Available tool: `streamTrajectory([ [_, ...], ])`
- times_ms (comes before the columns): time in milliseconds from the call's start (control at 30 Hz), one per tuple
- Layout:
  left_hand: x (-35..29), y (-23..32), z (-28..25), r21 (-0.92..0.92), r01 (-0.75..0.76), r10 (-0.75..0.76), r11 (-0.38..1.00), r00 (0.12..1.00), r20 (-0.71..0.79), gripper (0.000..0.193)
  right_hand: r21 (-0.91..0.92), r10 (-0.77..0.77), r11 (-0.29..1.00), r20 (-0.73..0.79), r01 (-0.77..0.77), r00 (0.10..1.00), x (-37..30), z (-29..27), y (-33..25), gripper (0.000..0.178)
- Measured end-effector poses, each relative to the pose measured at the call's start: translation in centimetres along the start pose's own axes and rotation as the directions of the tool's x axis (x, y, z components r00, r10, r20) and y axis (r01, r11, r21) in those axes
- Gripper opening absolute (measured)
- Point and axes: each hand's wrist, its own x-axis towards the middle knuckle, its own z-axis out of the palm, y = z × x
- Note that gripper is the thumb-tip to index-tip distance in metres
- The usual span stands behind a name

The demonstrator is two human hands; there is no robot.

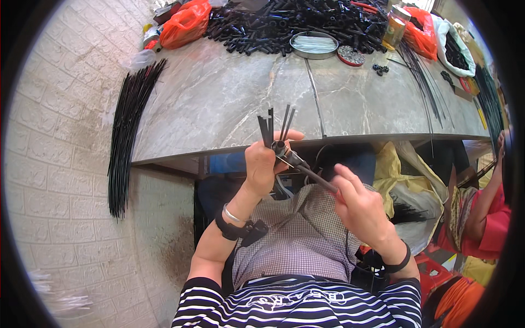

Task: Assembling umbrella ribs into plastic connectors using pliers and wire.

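Note:
My left hand (259,167) is closed around several slim black rods (266,131), which point up over the table's front edge. A short black tube (279,146) with an open round end sits among them, beside my fingers. From this cluster a longer dark shaft (316,176) slants down to the right. My right hand (360,206) is closed on the lower end of that shaft, with a bit of red showing at the fingers. How the pieces join is partly hidden by my fingers.
A grey marbled table (219,104) stands ahead, with a heap of black tubular parts (306,22) at its back. Thin white rods fill a round tin (314,45). Long black rods (128,136) overhang the left edge. A yellow sack (410,186) and a co-worker's arm (486,202) are at right.

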Motion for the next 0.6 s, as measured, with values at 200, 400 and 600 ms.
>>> streamTrajectory([
  [200,0.0,0.2,-0.2,-0.038,-0.028,0.028,0.999,0.999,0.019,0.087,0.512,0.094,0.804,0.393,-0.303,0.915,-0.1,-1.4,-0.6,0.033],
  [400,0.0,-0.4,-0.3,-0.064,-0.024,0.025,0.998,0.999,0.021,0.09,0.758,-0.219,-0.08,0.62,-0.647,0.753,-1.0,0.1,1.9,0.024],
  [600,-0.1,0.8,0.1,0.1,0.064,-0.063,0.993,0.998,-0.009,0.095,0.259,0.018,0.964,0.171,-0.063,0.985,0.0,0.6,0.6,0.033],
])
